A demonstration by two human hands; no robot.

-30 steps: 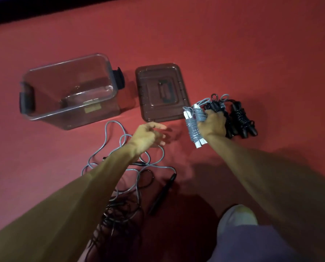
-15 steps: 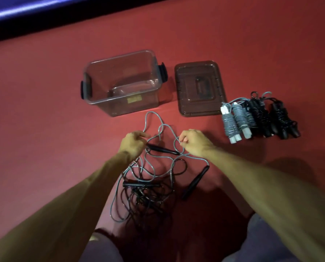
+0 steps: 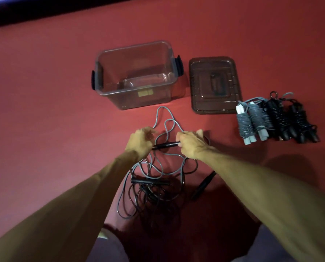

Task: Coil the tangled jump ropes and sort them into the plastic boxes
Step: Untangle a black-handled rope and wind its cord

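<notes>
The left hand (image 3: 141, 142) and right hand (image 3: 191, 146) are clamped on one black handle (image 3: 166, 145), so it's probably best eased gently out of the tangle (image 3: 154, 188) before anything's coiled.

Red floor (image 3: 44, 110), grey rope (image 3: 168, 121).

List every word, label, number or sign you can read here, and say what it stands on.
Sticker on the front wall of the clear box: pale label, too blurred to read.
Lid: moulded ridges only, no readable text.
No other writing shows.
</notes>
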